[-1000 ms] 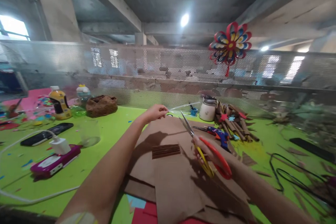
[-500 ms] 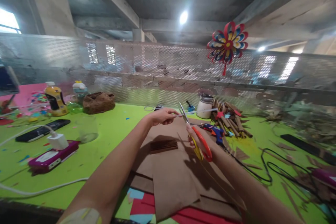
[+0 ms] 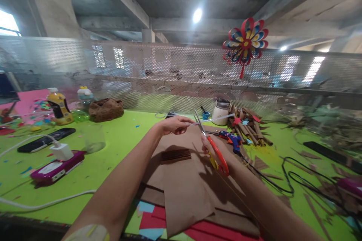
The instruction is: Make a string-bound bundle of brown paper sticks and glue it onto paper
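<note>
My left hand (image 3: 177,125) is closed on one end of a long translucent glue stick (image 3: 219,118), which points off to the right. In my right hand (image 3: 206,145) are scissors with red and yellow handles (image 3: 219,155). Their blades are parted and cross the stick close to my left fingers; whether they touch it I cannot tell. Below my hands lies a pleated strip of brown paper (image 3: 177,154) on larger brown paper sheets (image 3: 185,192). A blue glue gun (image 3: 232,140) rests just beyond my right hand.
Rolled brown paper pieces (image 3: 250,130) and a white jar (image 3: 221,115) stand at the back right. A black cable (image 3: 285,175) winds over the green table (image 3: 121,139). At left are a purple power strip (image 3: 56,169), a phone (image 3: 46,140), a clear cup (image 3: 94,139) and a yellow bottle (image 3: 59,107).
The scissors have shifted very slightly, and the view has moved a little. Both hands keep their hold, with the stick still between the blades.
</note>
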The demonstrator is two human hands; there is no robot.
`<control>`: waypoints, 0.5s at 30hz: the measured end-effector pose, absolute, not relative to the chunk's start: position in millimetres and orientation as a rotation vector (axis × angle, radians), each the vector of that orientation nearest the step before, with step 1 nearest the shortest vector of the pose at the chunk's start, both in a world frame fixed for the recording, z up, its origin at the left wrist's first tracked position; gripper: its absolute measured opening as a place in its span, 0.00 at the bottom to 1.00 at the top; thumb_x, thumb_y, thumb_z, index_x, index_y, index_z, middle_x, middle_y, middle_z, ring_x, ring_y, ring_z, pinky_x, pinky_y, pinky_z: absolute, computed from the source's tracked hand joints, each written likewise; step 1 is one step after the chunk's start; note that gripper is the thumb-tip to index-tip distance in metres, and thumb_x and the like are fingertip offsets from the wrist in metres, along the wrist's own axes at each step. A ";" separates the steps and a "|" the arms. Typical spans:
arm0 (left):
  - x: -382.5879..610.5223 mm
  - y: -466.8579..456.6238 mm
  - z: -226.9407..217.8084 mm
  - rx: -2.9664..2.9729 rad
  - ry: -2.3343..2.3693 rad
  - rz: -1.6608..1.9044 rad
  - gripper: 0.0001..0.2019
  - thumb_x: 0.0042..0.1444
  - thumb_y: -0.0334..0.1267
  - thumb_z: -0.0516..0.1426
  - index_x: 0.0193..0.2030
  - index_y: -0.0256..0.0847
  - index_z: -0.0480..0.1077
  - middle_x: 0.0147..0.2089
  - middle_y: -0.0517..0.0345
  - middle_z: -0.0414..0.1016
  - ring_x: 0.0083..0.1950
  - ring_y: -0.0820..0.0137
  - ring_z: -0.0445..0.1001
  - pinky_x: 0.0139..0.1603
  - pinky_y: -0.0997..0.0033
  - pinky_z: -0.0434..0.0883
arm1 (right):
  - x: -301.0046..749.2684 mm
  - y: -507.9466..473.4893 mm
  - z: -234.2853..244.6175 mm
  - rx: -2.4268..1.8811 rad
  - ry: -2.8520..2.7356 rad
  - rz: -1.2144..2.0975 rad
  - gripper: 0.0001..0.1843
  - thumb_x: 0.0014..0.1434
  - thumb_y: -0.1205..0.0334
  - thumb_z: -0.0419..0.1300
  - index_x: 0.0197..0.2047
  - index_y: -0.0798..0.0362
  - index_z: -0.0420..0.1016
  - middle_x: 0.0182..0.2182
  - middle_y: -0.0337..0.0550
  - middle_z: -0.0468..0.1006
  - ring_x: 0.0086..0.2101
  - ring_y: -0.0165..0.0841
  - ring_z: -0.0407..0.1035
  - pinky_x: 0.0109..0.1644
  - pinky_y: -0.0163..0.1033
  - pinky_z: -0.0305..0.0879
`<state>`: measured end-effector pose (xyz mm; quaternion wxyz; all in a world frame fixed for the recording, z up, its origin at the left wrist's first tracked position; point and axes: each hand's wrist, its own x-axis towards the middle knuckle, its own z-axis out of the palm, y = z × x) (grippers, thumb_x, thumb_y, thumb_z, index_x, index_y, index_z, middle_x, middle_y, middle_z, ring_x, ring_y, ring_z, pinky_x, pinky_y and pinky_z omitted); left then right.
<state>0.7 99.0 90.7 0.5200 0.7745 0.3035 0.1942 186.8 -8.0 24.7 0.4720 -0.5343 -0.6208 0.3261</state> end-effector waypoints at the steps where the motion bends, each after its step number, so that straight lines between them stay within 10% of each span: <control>1: 1.2 99.0 90.4 1.861 0.733 0.462 0.20 0.54 0.42 0.56 0.52 0.39 0.71 0.21 0.61 0.65 0.19 0.78 0.57 0.18 0.77 0.48 | 186.4 -9.2 25.8 -1.311 -1.523 0.781 0.26 0.53 0.34 0.50 0.32 0.51 0.63 0.26 0.40 0.68 0.28 0.33 0.66 0.27 0.36 0.64; 15: 1.4 96.9 90.4 1.888 0.666 0.399 0.21 0.57 0.44 0.55 0.54 0.35 0.66 0.22 0.63 0.62 0.21 0.79 0.56 0.20 0.78 0.48 | 182.0 2.0 13.4 -1.263 -1.491 0.719 0.23 0.54 0.37 0.51 0.31 0.51 0.65 0.24 0.38 0.68 0.24 0.31 0.63 0.25 0.35 0.61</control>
